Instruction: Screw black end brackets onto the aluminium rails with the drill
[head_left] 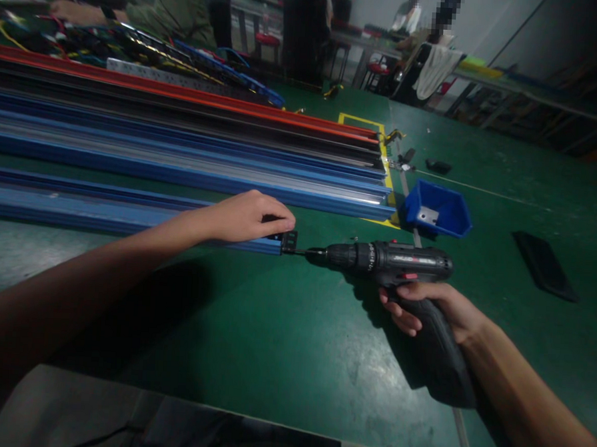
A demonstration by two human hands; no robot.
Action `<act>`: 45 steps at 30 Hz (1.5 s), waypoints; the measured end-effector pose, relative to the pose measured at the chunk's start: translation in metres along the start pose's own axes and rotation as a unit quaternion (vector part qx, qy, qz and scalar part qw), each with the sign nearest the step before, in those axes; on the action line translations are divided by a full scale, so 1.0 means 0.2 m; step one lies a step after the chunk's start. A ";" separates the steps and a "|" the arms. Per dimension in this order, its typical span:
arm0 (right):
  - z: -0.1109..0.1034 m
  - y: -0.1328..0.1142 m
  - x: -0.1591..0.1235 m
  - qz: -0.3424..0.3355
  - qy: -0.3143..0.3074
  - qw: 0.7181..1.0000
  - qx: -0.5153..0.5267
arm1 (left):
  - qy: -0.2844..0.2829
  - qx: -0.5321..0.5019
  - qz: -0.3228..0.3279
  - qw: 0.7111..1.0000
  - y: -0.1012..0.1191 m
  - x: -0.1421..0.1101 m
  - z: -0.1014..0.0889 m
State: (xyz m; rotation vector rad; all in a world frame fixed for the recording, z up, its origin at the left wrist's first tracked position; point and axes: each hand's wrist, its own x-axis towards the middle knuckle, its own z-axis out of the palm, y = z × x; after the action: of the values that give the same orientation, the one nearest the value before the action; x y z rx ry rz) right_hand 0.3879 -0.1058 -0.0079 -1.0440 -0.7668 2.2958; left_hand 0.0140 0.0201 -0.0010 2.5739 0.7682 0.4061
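Observation:
In my right hand [424, 307] is a black cordless drill [391, 258], its handle wrapped by my fingers. The drill lies level and points left. Its bit meets a small black bracket [290, 241] at the right end of a blue metal profile [257, 245]. My left hand [253, 218] closes over that same end, thumb and fingers around the profile beside the bracket. The underside of the left grip is hidden. Whether a screw sits at the bit's tip is too small to tell.
More blue, black and red profiles [225, 96] lie parallel behind. A blue bin [442, 208] holds a metal plate. A dark flat object [544, 263] lies to the right on the green table [283, 329]. Another person's hand [77, 12] is among wires at the back left.

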 end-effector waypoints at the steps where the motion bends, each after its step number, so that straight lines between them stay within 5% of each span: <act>1: 0.00 0.00 0.00 -0.001 -0.001 1.000 0.001 | 0.000 -0.001 0.001 1.000 0.00 0.00 0.00; 45: 0.00 -0.01 -0.01 -0.005 -0.008 1.000 -0.025 | 0.008 -0.004 0.007 1.000 0.00 0.00 0.00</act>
State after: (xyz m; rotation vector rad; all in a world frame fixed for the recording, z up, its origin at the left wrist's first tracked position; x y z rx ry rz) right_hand 0.3886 -0.1048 -0.0051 -1.0428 -0.8389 2.2909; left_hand 0.0142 0.0202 -0.0008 2.5727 0.7540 0.4324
